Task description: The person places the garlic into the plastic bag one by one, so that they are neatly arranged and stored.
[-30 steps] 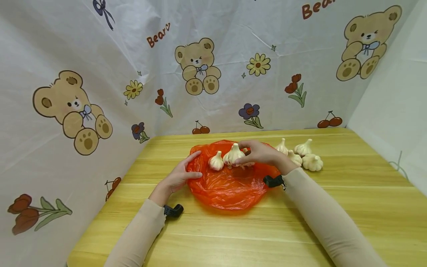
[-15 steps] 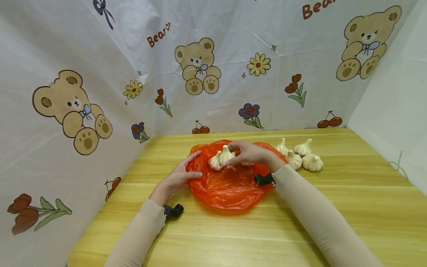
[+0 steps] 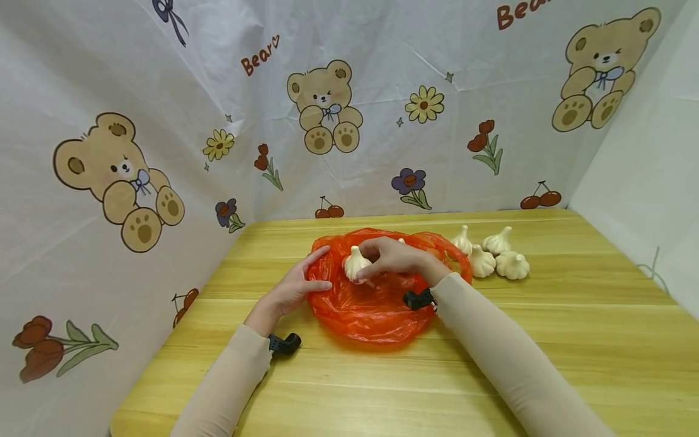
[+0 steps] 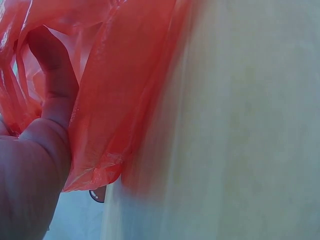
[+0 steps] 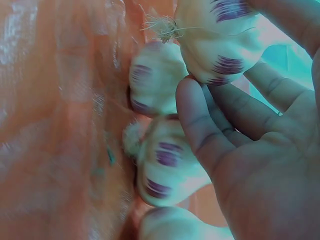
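Observation:
A red plastic bag [image 3: 371, 315] lies spread with its mouth up on the wooden table. At its left side my left hand [image 3: 292, 288] holds the rim, thumb and forefinger apart; red film wraps about the digits in the left wrist view. My right hand [image 3: 390, 258] pinches a garlic bulb [image 3: 355, 264] by its side over the left part of the bag. In the right wrist view the held bulb has purple streaks and a root tuft. Below it sit a second garlic bulb [image 5: 157, 77], a third garlic bulb [image 5: 167, 162] and another partly cut off.
Several more garlic bulbs [image 3: 494, 255] are grouped on the table [image 3: 382, 388] just right of the bag. A white bear-print cloth [image 3: 377, 182] hangs along the back and left. A pale cord [image 3: 652, 270] shows at the right wall.
My right hand has carried the garlic bulb leftward and slightly lower within the bag, over where another bulb was visible. The left hand has stayed at the rim.

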The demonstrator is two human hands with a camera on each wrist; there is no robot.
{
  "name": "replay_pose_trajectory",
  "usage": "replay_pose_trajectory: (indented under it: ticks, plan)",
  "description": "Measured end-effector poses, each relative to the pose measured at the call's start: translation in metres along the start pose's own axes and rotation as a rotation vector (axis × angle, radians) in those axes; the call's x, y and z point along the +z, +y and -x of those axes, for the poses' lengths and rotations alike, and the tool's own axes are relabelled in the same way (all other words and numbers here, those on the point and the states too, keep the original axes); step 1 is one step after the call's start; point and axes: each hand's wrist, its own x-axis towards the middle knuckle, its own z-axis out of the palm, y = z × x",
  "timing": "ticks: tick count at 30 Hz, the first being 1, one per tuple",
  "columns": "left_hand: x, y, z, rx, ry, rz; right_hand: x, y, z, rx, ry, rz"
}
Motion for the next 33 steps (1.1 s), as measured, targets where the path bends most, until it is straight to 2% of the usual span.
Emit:
replay_pose_trajectory:
  ticks: [5, 14, 22, 33]
  plan:
    - [0.0, 0.0, -0.001, 0.002, -0.006, 0.003, 0.008, 0.001, 0.0, 0.003, 0.001, -0.008]
    - [0.001, -0.001, 0.0, 0.001, -0.003, 0.007, 0.018, 0.004, 0.0, 0.056, 0.037, 0.0]
    - [0.002, 0.0, 0.001, 0.003, 0.002, 0.005, 0.025, 0.008, 0.001, 0.02, 0.049, 0.044]
    - [0.003, 0.0, 0.0, -0.004, 0.008, 0.021, 0.032, 0.013, 0.002, 0.002, 0.074, 0.046]
